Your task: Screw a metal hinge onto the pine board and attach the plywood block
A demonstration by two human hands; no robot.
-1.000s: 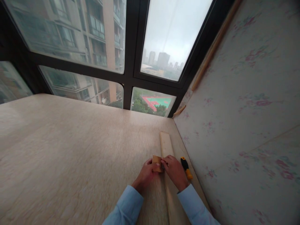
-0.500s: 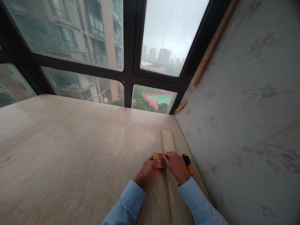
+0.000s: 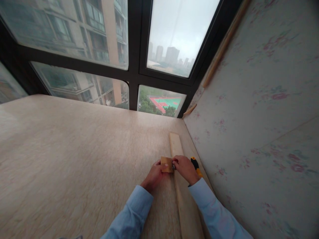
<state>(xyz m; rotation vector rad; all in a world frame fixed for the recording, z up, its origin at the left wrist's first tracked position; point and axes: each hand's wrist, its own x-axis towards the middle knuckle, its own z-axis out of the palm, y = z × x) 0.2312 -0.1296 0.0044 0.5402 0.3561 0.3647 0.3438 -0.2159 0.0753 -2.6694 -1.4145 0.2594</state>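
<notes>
A small brown square piece point(image 3: 165, 162), wood or card, is gripped at its left and lower side by my left hand point(image 3: 154, 174). My right hand point(image 3: 184, 168) pinches a small shiny metal part point(image 3: 173, 165) against the square's right edge; its exact kind is too small to make out. Both hands are close together over the left edge of a long pale wooden board point(image 3: 176, 143) lying on the stone-look ledge point(image 3: 94, 166). Just right of my right hand lies a tool with a black and yellow handle point(image 3: 195, 163), partly hidden by that hand.
The floral-papered wall point(image 3: 249, 139) rises close on the right, with peeling trim point(image 3: 190, 110) at the corner. Dark window frames point(image 3: 133, 89) border the far side of the ledge. A small object point(image 3: 79, 237) barely shows at the bottom edge.
The view has shifted slightly, so everything sits a little higher and further left. Between the square and my right fingers, the metal part now shows more clearly. Both hands keep their hold.
</notes>
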